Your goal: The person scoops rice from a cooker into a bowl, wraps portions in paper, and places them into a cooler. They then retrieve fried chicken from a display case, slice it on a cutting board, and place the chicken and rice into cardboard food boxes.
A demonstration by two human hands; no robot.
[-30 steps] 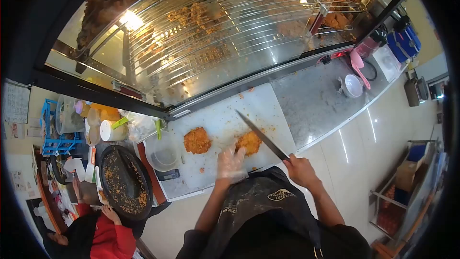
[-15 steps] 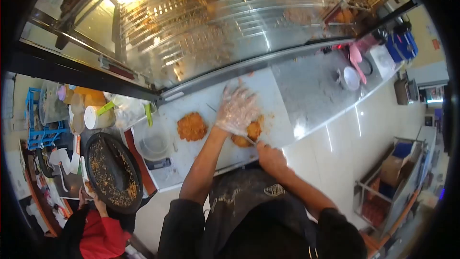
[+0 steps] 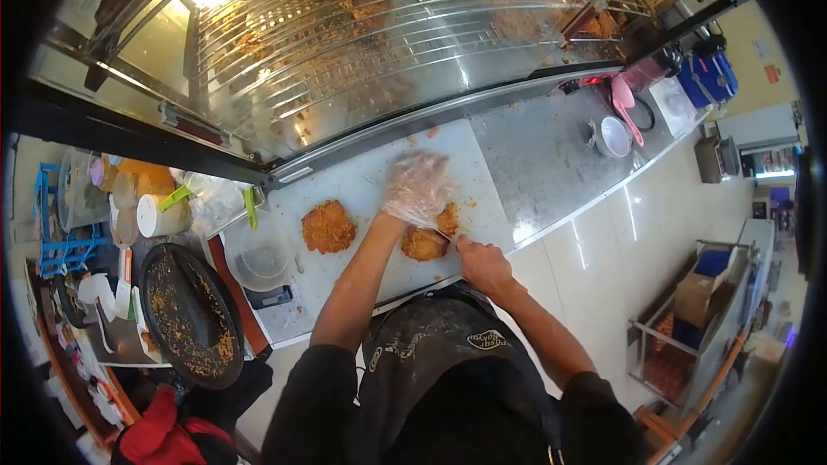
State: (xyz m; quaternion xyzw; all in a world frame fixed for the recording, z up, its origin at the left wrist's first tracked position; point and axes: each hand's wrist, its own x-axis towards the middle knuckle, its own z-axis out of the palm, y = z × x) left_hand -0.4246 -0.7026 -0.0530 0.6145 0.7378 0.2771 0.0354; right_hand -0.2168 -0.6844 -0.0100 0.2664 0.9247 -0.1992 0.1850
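Note:
My right hand (image 3: 484, 263) is closed round the handle of a knife (image 3: 443, 232), whose blade runs up and left under my other hand. My left hand (image 3: 418, 185), in a clear plastic glove, lies over the blade with its fingers outstretched and somewhat blurred. Just below it on the white cutting board (image 3: 487, 172) is a piece of fried chicken (image 3: 425, 244). A smaller fried chunk (image 3: 448, 219) lies on the blade's other side, with crumbs around. Further left rests a larger breaded fried chicken piece (image 3: 328, 226), touched by neither hand.
A glass display case (image 3: 345, 60) with wire racks of fried chicken borders the far side. Left are a clear plastic tub (image 3: 258, 251) and a dark oval tray of crumbs (image 3: 191, 316). A white bowl (image 3: 614, 137) stands right. A person in red (image 3: 164, 435) is at lower left.
My view has shifted slightly, and more of the chicken below the knife shows. The other person's hands have left the dark tray. My right hand still grips the knife.

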